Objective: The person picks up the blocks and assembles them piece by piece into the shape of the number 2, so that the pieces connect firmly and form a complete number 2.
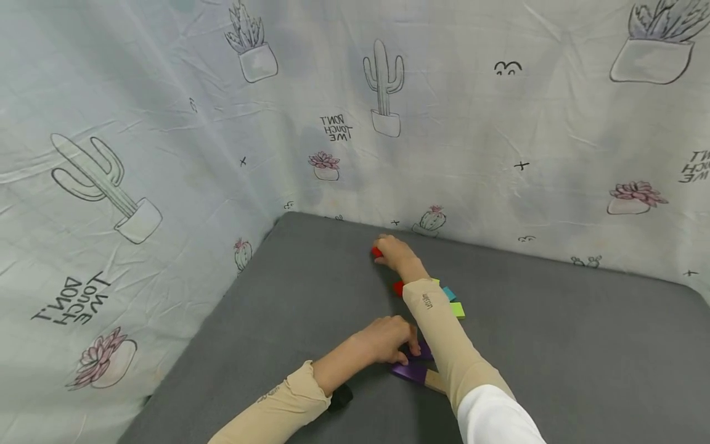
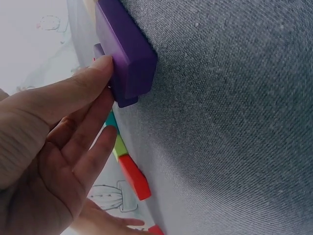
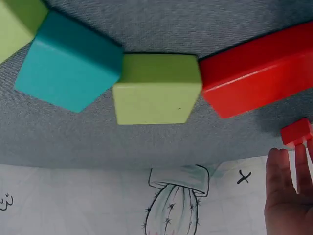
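Note:
At the far side of the grey surface, my right hand (image 1: 395,253) pinches a small red block (image 3: 296,132) between thumb and fingers. Behind that hand lies a bent row: a longer red block (image 3: 259,68), a lime block (image 3: 156,98), a teal block (image 3: 73,58) and another lime block (image 3: 19,24). Closer in, my left hand (image 1: 385,339) is at two purple blocks, its thumb against the nearer purple block (image 2: 124,54) and its fingers beside the farther purple block (image 1: 426,350). A wood-coloured block (image 1: 435,381) adjoins the nearer purple one, partly hidden by the right sleeve.
A grey cloth-like surface (image 1: 554,345) carries the blocks. Pale curtains (image 1: 471,123) printed with cacti stand along its back and left edges. Below the left wrist is a black object (image 1: 340,398). The right forearm crosses above part of the blocks.

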`<state>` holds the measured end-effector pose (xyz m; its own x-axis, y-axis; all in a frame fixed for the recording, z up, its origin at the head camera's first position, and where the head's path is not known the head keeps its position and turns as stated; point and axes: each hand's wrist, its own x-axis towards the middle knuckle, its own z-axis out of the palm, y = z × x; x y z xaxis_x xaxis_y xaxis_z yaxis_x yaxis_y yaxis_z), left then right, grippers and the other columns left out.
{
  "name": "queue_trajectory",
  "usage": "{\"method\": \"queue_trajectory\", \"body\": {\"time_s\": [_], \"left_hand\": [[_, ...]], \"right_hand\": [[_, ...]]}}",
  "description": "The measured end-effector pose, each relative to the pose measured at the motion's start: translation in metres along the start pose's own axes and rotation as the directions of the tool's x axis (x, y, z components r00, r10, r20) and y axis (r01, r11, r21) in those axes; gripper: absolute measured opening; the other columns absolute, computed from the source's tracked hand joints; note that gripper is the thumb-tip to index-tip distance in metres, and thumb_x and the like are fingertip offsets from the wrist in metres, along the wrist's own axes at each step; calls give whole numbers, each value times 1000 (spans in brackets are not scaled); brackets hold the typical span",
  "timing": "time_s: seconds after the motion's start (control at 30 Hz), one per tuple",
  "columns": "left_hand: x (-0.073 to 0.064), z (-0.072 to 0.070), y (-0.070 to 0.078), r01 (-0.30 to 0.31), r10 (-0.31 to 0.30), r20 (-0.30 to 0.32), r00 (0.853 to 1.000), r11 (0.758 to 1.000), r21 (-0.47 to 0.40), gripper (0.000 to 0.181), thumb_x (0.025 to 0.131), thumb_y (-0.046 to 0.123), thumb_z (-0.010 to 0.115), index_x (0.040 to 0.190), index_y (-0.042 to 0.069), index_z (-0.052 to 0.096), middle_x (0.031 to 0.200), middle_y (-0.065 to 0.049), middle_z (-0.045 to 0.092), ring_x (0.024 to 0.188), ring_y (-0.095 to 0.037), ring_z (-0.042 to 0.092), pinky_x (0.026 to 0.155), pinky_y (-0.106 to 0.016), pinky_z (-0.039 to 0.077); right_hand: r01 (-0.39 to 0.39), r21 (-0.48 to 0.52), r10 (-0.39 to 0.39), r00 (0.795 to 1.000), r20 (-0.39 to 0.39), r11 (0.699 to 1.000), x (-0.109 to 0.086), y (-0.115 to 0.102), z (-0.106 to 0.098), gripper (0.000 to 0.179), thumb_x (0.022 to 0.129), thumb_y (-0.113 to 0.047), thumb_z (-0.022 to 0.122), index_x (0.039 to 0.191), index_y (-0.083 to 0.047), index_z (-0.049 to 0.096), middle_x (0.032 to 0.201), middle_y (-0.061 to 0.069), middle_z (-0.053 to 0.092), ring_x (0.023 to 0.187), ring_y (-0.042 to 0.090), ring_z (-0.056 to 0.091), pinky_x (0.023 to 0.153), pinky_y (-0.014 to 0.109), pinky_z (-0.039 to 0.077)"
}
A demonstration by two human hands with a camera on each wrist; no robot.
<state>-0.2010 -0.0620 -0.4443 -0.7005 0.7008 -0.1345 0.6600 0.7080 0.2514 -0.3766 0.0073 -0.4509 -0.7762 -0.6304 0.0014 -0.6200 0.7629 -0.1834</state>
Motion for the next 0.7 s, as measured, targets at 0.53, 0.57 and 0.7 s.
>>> {"method": "queue_trajectory", "body": {"time_s": [0.53, 0.57, 0.7], "left_hand": [[-1, 3, -4, -23, 22, -19, 1000, 999, -36, 24, 73, 19, 84, 96, 23, 78, 97, 16, 69, 94, 2, 60, 79, -12, 46], [-1, 3, -5, -22, 22, -15, 1000, 999, -40, 25, 73, 19, 84, 96, 23, 78, 97, 16, 69, 94, 3, 60, 79, -12, 46], [1, 4, -6, -21, 21, -2, 1000, 998, -51, 25, 73, 19, 84, 97, 23, 78, 97, 16, 68, 95, 2, 60, 79, -12, 47]], "right_hand": [[-340, 297, 383, 919, -97, 892, -2, -2, 10, 25, 83, 1, 72, 105, 4, 62, 105, 22, 61, 98, 33, 60, 82, 41, 51], [-384, 332, 435, 896, -94, 862, -2, -2, 10, 26, 82, 0, 73, 105, 5, 62, 105, 22, 61, 97, 34, 61, 81, 41, 51], [-455, 406, 527, 846, -81, 793, -3, 1, 9, 26, 76, 0, 78, 98, 5, 66, 104, 22, 62, 93, 33, 62, 79, 40, 52]]}}
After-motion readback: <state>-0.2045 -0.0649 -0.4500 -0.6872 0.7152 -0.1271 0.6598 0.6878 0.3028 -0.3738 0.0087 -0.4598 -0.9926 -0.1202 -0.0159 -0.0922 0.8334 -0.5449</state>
